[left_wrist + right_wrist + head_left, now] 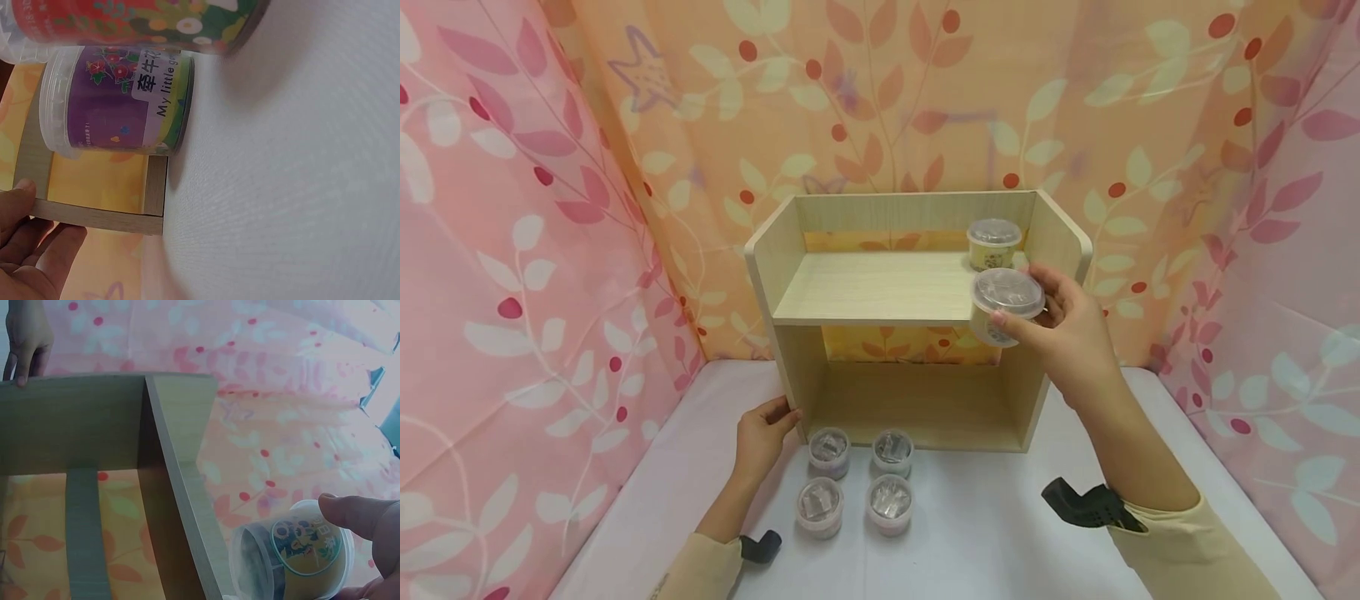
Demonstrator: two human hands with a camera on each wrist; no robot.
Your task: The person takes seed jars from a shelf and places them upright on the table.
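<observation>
My right hand (1071, 325) grips a clear lidded plastic tub (1007, 293) at the front right of the upper shelf, thumb on the near side. In the right wrist view this tub (309, 553) carries a yellowish label with a flower picture. Behind it, a similar yellow tub (992, 246) stands on the upper board, near the right side panel. Low on the left, my left hand (763, 437) pinches the front edge of the wooden shelf's (880, 287) left panel; the left wrist view shows thumb and fingers on opposite faces of that panel (100, 217).
Several lidded tubs stand in two rows on the white tabletop (985, 533), before the shelf. In the left wrist view one has a purple label (109, 106), another a red one (81, 22). Floral curtains (887, 100) hang behind and at both sides.
</observation>
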